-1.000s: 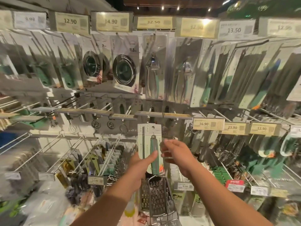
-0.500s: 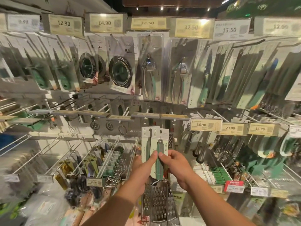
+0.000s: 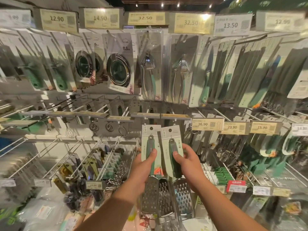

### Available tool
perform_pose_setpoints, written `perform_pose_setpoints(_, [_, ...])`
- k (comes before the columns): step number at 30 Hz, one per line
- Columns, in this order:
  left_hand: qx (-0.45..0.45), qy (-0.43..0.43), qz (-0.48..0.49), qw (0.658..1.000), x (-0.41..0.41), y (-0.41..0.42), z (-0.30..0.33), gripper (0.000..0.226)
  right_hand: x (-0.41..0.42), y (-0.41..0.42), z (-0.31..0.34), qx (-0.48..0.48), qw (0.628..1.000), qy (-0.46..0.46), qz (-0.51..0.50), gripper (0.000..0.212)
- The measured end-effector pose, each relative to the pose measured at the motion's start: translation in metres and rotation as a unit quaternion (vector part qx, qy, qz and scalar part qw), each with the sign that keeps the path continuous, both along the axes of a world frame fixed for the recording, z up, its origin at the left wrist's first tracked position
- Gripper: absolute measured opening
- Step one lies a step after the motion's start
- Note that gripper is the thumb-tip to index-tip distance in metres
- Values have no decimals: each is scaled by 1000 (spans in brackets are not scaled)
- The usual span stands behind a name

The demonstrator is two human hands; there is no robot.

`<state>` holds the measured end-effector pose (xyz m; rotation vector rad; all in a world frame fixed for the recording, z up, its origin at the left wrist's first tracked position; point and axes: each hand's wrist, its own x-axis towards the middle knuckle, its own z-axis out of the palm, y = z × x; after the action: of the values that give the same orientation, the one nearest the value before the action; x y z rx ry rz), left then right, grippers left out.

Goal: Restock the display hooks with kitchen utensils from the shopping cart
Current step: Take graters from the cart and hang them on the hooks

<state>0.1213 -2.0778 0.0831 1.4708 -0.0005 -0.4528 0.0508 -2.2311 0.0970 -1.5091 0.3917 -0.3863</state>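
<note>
Head view: left hand (image 3: pixel 143 165) grips one carded grater (image 3: pixel 150 157) by its green handle, thumb pressed across the front; right hand (image 3: pixel 186 164) grips a second carded grater (image 3: pixel 171 152) the same way, just beside the first, both long axes near upright with card holes at top and metal blades hanging below the hands. The hooks (image 3: pixel 146 116) under the grey label strip sit directly above the card tops, close, so the likely move is up and forward; the left grater looks slightly nearer its hook.
</note>
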Motion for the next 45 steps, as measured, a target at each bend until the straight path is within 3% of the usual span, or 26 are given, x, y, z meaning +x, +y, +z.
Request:
perform_pose_setpoints(3, [-3,-8,19,1000,6,0,-14,98,0,-4,2,-36,998,-20,-39,43])
perform_pose_setpoints(9, [4,-24,6,1000,3,-2,-12,98,9,-9,10,-53,996,-6,-76,80])
perform_pose_setpoints(12, [8,-32,2,999,1,-3,-6,105,13,-7,11,-74,994,10,-78,74])
perform_pose_setpoints(13, [14,-33,1,999,2,-2,-5,101,16,-8,9,-72,994,17,-78,71])
perform_pose_setpoints(17, [20,-24,6,999,-1,0,1,34,19,-6,7,-94,992,28,-78,77])
perform_pose_setpoints(20, [26,-11,7,1000,0,3,-1,27,37,-22,-16,-85,993,31,-77,87])
perform_pose_setpoints(22, [21,-11,6,1000,-1,4,-1,48,47,-28,-17,-76,993,51,-71,93])
perform_pose_setpoints(24, [17,-10,6,1000,1,4,-4,74,51,-25,-3,-71,993,70,-64,87])
perform_pose_setpoints(28, [21,6,3,1000,2,3,-3,59,62,-24,11,-80,987,127,-49,71])
perform_pose_setpoints(34, [23,19,-13,999,5,4,-4,38,62,-15,9,-26,992,119,-32,76])
perform_pose_setpoints(39, [-13,33,-19,999,7,5,-5,31,45,-3,10,-9,996,81,-33,18])
perform_pose_setpoints(45, [-34,47,-17,998,0,-2,3,40,31,10,13,5,996,64,69,17])
